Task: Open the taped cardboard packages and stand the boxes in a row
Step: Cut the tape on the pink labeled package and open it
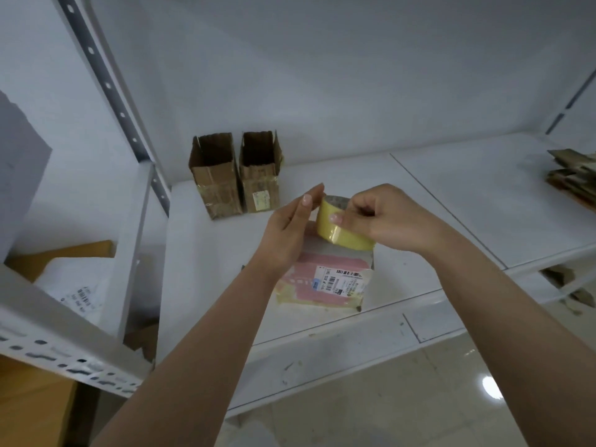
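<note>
The package [325, 279] lies on the shelf [451, 195] right before me, near its front edge. My left hand [290, 230] stands at its 10 o'clock and my right hand [383, 217] at its 1 o'clock, with the strip of tape [338, 227] between them, above the package's far end. Two opened boxes [235, 175] stand side by side, touching, at 11 o'clock behind the package. Flattened cardboard [574, 175] lies well apart at 2 o'clock
</note>
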Motion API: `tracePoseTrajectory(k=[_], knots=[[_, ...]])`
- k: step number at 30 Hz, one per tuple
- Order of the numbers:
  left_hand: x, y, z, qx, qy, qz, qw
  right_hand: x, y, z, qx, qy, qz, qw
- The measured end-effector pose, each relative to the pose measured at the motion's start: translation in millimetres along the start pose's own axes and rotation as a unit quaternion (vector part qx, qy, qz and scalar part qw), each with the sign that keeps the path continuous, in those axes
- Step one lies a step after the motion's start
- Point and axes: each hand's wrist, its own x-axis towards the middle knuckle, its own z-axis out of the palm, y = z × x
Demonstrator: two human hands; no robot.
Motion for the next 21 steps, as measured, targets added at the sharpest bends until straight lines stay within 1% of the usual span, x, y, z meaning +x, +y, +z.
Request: tracePoseTrajectory(k=[3, 5, 6, 9, 10, 14, 15, 17, 19, 21], knots=[[1.9, -1.1, -1.0, -0.048, 0.039, -0.017, 0.998, -1.6, 7.5, -13.7, -0.027, -0.095, -0.008, 0.995], [4.1, -2.4, -1.2, -0.037, 0.050, -0.016, 0.998, -1.6, 11.0, -23.9, -0.033, -0.121, -0.019, 0.992], [5.2, -3.9, -1.4, -0.032, 0.053, -0.015, 0.998, -1.0, 10.4, -28.3, -0.016, -0.116, -0.028, 0.993], [6.1, -2.4, -1.8, -0.046, 0.047, -0.014, 0.998, 3.4, 0.7, -33.7, 0.152, -0.086, -0.044, 0.984], [6.8, -2.5, -2.4, -0.049, 0.043, -0.016, 0.998, 6.2, -2.3, -32.3, 0.190, -0.076, -0.039, 0.978], [9.0, -5.0, -8.9, -0.050, 0.051, -0.023, 0.997, 16.7, -4.5, -22.1, 0.250, -0.039, 0.011, 0.967], [9.3, -6.4, -10.6, -0.057, 0.061, -0.021, 0.996, 18.6, -3.9, -21.9, 0.243, -0.027, 0.025, 0.969], [9.6, -7.9, -12.2, -0.074, 0.096, -0.023, 0.992, 21.9, -3.3, -22.4, 0.192, -0.012, 0.052, 0.980], [9.9, -7.6, -11.3, -0.109, 0.129, -0.040, 0.985, 26.0, -2.1, -20.5, 0.114, -0.019, 0.076, 0.990], [10.4, -6.9, -9.6, -0.151, 0.142, -0.057, 0.977, 28.1, -3.6, -16.2, 0.081, -0.028, 0.099, 0.991]])
